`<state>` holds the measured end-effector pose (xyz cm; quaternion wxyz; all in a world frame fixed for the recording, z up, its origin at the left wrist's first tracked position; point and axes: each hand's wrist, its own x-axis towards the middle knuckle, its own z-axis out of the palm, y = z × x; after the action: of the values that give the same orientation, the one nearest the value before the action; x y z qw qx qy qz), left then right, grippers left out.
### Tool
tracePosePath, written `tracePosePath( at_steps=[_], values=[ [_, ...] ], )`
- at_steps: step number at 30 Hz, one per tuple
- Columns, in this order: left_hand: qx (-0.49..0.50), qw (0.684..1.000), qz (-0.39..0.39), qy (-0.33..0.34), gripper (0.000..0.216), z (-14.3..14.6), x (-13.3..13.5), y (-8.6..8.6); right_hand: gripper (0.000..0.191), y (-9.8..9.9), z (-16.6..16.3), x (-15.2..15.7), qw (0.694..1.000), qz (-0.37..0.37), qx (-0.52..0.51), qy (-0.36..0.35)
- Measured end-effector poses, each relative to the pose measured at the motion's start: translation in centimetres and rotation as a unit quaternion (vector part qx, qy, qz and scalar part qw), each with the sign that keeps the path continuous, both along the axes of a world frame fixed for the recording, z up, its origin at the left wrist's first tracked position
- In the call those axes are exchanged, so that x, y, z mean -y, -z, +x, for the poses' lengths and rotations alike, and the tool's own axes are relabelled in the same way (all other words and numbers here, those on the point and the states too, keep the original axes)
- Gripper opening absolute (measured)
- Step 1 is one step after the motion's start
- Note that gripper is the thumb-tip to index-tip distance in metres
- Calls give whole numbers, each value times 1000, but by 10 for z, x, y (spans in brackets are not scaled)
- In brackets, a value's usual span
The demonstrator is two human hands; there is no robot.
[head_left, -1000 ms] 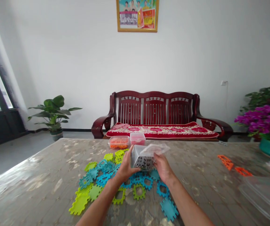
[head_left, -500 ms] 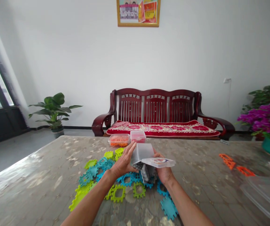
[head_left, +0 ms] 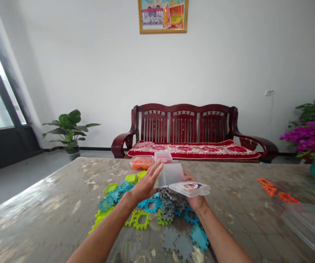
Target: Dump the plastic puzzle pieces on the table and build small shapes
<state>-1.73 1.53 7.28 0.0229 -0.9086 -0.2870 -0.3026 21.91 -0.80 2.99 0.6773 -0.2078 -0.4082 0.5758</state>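
Observation:
Both hands hold a clear plastic box (head_left: 171, 174) upside down over the table. My left hand (head_left: 145, 185) grips its left side. My right hand (head_left: 196, 200) grips its right side and also holds the box's lid (head_left: 189, 188), which sticks out to the right. Grey toothed tiles (head_left: 172, 201) are falling out of the box onto a spread of blue and green tiles (head_left: 124, 199). A few grey tiles (head_left: 178, 243) lie nearer to me on the marble-patterned table (head_left: 50, 215).
Two small tubs stand at the table's far edge, one with orange pieces (head_left: 141, 162) and one pink (head_left: 163, 156). Orange tiles (head_left: 272, 189) lie to the right. A clear lid (head_left: 309, 225) sits at the near right. Beyond are a wooden bench (head_left: 192, 133) and potted plants (head_left: 70, 129).
The box has been tipped from on its side to upside down. The grey tiles have spilled out onto the coloured ones. The lid has swung down to the right.

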Motion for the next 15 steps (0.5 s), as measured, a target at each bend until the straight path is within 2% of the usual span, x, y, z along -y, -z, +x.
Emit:
tracePosePath(
  at_steps=[6, 11, 15],
  values=[
    [-9, 1000, 8, -6, 116, -4, 1, -10, 27, -5, 2, 1, 1000, 14, 1, 0],
    [5, 1000, 8, -18, 109, -3, 2, -15, 27, -14, 5, 3, 1000, 23, -7, -3],
    [53, 997, 10, -64, 98, 12, 10, -12, 23, -19, 9, 0, 999, 1, -27, 40]
  ],
)
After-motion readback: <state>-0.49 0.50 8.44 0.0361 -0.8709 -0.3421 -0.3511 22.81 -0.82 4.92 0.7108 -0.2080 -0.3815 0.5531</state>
